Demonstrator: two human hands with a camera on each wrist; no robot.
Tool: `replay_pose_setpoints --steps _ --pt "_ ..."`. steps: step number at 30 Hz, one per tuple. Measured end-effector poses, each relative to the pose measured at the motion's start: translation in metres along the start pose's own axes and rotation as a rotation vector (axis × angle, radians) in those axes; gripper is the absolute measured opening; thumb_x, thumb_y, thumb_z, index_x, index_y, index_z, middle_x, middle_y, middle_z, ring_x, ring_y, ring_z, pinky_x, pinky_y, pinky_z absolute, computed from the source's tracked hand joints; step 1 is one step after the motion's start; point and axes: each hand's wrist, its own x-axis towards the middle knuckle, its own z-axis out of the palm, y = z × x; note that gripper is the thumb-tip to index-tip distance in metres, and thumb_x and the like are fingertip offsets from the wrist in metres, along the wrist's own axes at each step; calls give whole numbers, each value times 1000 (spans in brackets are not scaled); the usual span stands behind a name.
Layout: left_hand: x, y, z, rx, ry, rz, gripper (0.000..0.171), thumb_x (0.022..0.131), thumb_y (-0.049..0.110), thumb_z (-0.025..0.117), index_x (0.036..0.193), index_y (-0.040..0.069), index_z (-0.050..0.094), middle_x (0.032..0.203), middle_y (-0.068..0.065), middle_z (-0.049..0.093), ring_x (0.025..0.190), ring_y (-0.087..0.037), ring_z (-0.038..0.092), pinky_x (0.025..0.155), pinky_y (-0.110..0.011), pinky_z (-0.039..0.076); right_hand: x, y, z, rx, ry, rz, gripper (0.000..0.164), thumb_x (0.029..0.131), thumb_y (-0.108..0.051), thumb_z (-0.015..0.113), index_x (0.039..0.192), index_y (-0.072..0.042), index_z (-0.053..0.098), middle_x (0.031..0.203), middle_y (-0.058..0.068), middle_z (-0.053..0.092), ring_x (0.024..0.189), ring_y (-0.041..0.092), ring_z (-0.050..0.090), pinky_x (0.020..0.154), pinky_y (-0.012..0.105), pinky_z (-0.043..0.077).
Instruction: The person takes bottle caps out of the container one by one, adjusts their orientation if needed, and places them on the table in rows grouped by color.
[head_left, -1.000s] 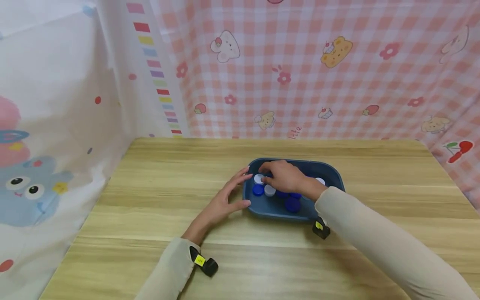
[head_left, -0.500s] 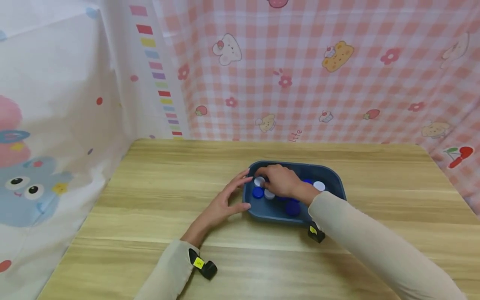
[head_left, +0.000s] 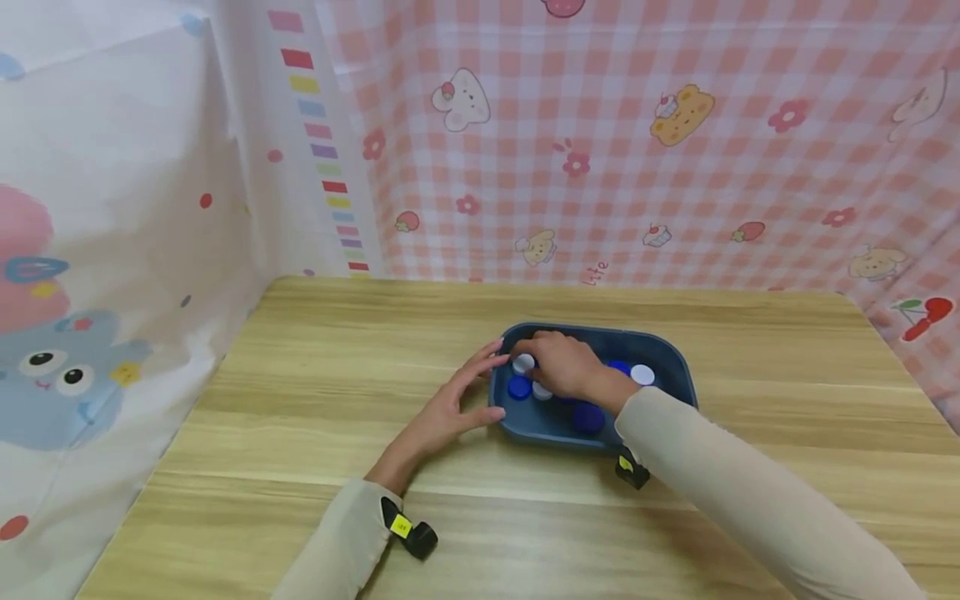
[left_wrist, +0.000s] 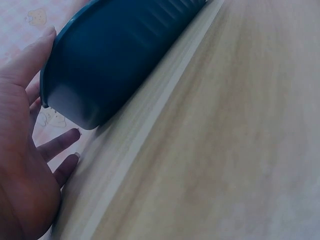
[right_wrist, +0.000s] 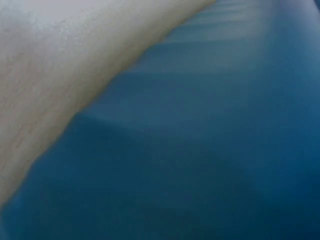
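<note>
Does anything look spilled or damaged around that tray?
Nothing stands out: the tray sits on the table, with the visible blue caps and white caps inside. The right hand hides part.

Wears plain, long beige fabric sleeves (head_left: 738, 471) and small black wrist cameras (head_left: 423, 542) with yellow rectangular labels (head_left: 401, 526).

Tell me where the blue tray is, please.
In the head view, the blue tray sits right of centre on the table, left hand at its left end, right hand inside.
</note>
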Motion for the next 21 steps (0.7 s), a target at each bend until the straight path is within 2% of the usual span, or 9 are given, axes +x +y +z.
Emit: replay_pose_setpoints --steps 7,9,15,21 --pt "1 28 0 -43 -13 15 61 91 10 65 145 2 37 158 -9 17 139 -25 25 107 -59 23 1 1 4 -45 42 0 31 89 -18 68 121 -17 65 108 10 63 94 30 61 71 51 54" --pt "1 33 0 -40 -18 9 61 91 9 65 144 -1 37 158 -11 17 140 -27 24 107 -59 23 1 1 3 -48 46 -2 31 89 -16 68 121 -16 65 108 11 63 94 30 61 72 52 54" --pt "0 37 1 -26 -25 -13 61 91 8 65 144 -1 37 158 -12 17 139 -28 26 107 -58 23 -1 -1 0 -29 42 8 30 90 -17 68 120 -17 66 108 8 65 96 29 61 73 50 53" --pt "-1 35 -1 -18 -15 -20 61 91 7 65 145 1 37 158 -11 16 138 -27 28 107 -58 23 -4 -5 -15 -18 59 -8 30 89 -21 70 118 -17 67 106 6 67 94 26 63 73 46 54"
